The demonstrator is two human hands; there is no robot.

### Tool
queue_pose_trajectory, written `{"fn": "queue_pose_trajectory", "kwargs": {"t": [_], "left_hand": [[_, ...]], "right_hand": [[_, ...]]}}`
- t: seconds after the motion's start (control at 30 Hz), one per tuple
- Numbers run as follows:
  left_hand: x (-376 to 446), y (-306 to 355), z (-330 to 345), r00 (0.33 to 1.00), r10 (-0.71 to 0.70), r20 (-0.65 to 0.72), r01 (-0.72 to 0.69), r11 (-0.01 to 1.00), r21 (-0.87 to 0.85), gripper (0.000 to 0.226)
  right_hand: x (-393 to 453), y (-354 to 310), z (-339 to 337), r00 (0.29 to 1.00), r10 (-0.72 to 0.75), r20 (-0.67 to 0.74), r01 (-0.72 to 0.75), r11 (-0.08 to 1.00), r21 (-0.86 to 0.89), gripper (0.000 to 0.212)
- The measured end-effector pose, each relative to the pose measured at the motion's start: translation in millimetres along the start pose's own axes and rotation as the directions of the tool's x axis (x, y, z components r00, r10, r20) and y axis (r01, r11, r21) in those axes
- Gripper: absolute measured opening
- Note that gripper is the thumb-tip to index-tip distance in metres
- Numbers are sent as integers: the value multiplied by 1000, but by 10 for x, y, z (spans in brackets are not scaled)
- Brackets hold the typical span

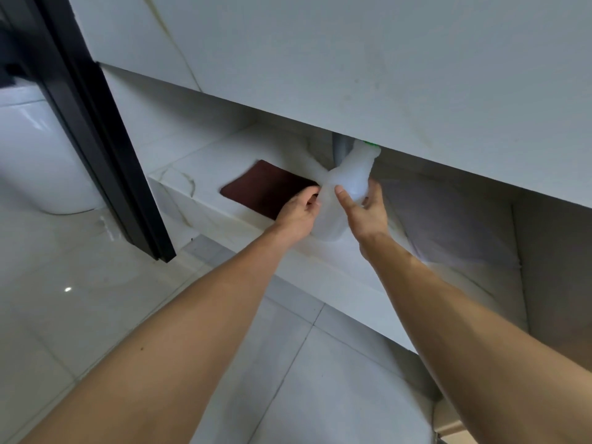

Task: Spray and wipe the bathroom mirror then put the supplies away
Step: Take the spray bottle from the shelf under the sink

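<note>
though tilted, translucent white spray bottle (344, 193), blurred

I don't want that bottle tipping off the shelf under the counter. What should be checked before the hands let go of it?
1. Spray bottle gripped by both hands: ok; left hand and right hand hold its sides.
2. Bottle upright: not ok, it leans.
3. Base resting on shelf: cannot tell, blurred.
4. Top clear of counter: cannot tell, the top sits right at its edge.
5. Cloth put away: ok, it lies flat on the shelf.
</note>
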State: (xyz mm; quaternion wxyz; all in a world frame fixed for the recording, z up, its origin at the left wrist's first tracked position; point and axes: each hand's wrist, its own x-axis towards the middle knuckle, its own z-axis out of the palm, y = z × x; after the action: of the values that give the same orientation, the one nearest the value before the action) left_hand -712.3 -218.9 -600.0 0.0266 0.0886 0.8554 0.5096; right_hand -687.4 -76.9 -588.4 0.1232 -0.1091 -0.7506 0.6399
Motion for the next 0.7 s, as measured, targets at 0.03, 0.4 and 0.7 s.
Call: {"fn": "queue_pose_trajectory", "kwargs": {"t": [0.03, 0.4, 0.7], "left_hand": [[-12, -10, -32, 1000, 12, -7, -12, 1000, 10, 38], [-278, -84, -315, 998, 61, -23, -58, 993, 106, 43], [-645, -372, -923, 988, 50, -144, -30, 990, 137, 42]], "right_hand": [[-13, 12, 21, 999, 42, 18, -43, 996, 74, 78], [-211, 118, 104, 943, 183, 278, -289, 865, 410, 54], [-494, 76, 695, 874, 215, 435, -432, 754, 495, 46]]}}
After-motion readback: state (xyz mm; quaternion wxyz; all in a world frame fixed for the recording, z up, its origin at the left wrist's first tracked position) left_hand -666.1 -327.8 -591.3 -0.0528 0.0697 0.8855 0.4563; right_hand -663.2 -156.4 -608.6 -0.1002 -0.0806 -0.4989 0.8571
